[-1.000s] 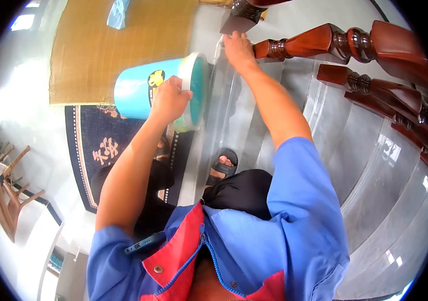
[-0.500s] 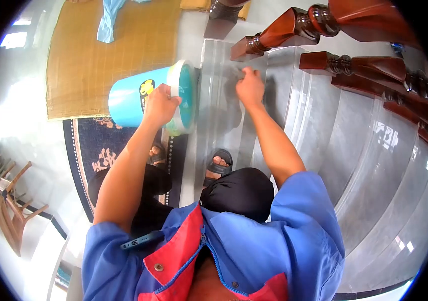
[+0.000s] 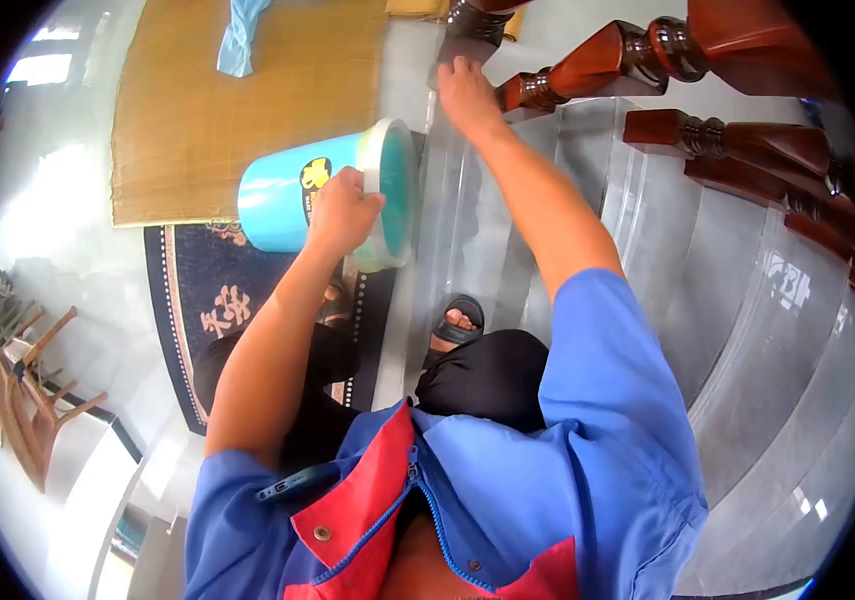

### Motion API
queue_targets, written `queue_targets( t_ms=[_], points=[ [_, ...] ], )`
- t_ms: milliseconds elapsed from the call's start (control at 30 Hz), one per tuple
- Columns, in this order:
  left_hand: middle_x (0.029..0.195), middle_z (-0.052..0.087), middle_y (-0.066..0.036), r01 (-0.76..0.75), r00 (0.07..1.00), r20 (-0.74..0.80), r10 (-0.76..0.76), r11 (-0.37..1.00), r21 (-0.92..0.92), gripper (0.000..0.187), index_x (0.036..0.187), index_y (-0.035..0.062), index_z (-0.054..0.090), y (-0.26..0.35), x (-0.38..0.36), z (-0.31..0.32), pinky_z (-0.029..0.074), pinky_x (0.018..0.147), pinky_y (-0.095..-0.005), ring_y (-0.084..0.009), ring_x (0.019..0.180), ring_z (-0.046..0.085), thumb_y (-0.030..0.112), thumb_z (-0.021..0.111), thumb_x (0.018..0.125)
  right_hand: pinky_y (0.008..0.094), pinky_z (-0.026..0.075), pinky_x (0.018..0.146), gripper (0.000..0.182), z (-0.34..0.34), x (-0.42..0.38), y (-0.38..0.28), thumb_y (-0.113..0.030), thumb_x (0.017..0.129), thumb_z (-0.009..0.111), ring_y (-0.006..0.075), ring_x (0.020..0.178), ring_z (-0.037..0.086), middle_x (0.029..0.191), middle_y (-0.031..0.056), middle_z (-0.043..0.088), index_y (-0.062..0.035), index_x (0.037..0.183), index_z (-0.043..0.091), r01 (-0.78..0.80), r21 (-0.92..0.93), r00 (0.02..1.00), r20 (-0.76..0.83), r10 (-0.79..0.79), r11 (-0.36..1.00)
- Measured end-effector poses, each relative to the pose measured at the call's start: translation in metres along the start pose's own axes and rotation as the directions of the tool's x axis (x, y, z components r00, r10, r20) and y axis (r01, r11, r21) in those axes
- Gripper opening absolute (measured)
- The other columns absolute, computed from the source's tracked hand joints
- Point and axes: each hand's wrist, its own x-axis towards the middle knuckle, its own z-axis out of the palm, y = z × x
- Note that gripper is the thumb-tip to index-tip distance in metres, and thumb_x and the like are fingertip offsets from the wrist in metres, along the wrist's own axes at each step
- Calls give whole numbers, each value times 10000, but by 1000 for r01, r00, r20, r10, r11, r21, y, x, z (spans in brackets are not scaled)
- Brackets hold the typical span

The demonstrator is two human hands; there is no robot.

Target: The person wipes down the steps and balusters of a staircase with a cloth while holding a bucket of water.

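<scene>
Both hands busy: left grip point(image 3: 344, 212) clasps bucket point(image 3: 322, 190) rim, right hand point(image 3: 464, 95) on step point(image 3: 467, 230).

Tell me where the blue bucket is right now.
In the head view, the blue bucket is upper centre-left, gripped at its rim by the left hand, between the woven mat and the bottom stair.
</scene>
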Motion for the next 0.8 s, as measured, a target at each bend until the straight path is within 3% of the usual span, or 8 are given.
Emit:
queue_targets(
  t_ms=[100, 167, 367, 433, 500, 633, 700, 800],
  points=[
    [923, 701, -211, 29, 999, -16, -29, 1000, -2, 404, 1049, -31, 638, 4, -1, -2, 517, 842, -447, -373, 903, 680, 275, 757, 814, 471, 561, 861, 194, 17, -9, 5, -111, 937, 505, 371, 1047, 596, 1104, 170, 598, -51, 1097, 595, 104, -137, 989, 120, -88, 985],
    [912, 698, -206, 11, 1000, -24, -11, 1000, -14, 396, 1025, -27, 634, -2, -5, 3, 514, 834, -452, -372, 900, 680, 277, 761, 806, 484, 551, 868, 194, 9, -33, 0, -120, 930, 518, 378, 1044, 596, 1089, 171, 607, -64, 1093, 607, 48, -66, 992, 120, -40, 997],
    [967, 687, -241, 6, 993, 119, -15, 997, 78, 353, 1033, -19, 607, 7, -8, 4, 505, 864, -478, -420, 988, 654, 238, 730, 825, 483, 538, 835, 277, -25, -188, -24, -83, 783, 643, 377, 1014, 600, 1050, 179, 610, -39, 1055, 611, 246, 112, 919, 288, -269, 963],
    [977, 684, -246, 20, 991, 133, -31, 997, 78, 348, 1027, -15, 601, 9, -8, 6, 505, 859, -475, -422, 986, 652, 231, 732, 818, 491, 536, 835, 316, -31, -205, -11, -85, 738, 676, 385, 1010, 601, 1051, 188, 610, -26, 1041, 608, 56, 128, 918, 384, -102, 990],
    [973, 682, -247, 7, 991, 134, -20, 995, 103, 342, 1016, -11, 599, 10, -9, 7, 506, 853, -475, -419, 982, 653, 227, 736, 814, 497, 533, 848, 299, -38, -185, 21, -69, 754, 658, 396, 1022, 601, 1055, 206, 609, -23, 1045, 608, -75, 46, 983, 173, 66, 996],
    [944, 683, -241, -26, 994, 103, 19, 998, 64, 313, 977, -18, 601, 4, -6, 8, 508, 844, -478, -422, 962, 657, 218, 732, 817, 496, 523, 895, 239, -46, -101, 93, -93, 867, 588, 405, 1062, 593, 1115, 254, 595, 6, 1085, 590, -309, -160, 949, 5, 314, 937],
    [932, 693, -225, 1, 993, 114, -11, 996, 90, 336, 1001, -23, 622, 0, -7, 8, 516, 836, -460, -394, 938, 673, 228, 747, 815, 502, 509, 936, 275, -4, -76, 141, -131, 891, 582, 402, 1109, 586, 1153, 261, 588, 8, 1128, 588, -439, 46, 891, -108, 442, 897],
    [927, 707, -210, 34, 992, 117, -50, 991, 133, 353, 1023, -23, 648, 5, -4, 3, 524, 830, -443, -366, 921, 690, 237, 764, 814, 510, 506, 952, 341, -2, -70, 144, -145, 877, 592, 405, 1103, 599, 1158, 250, 600, -4, 1188, 564, -344, -54, 939, -8, 344, 937]
  ],
)
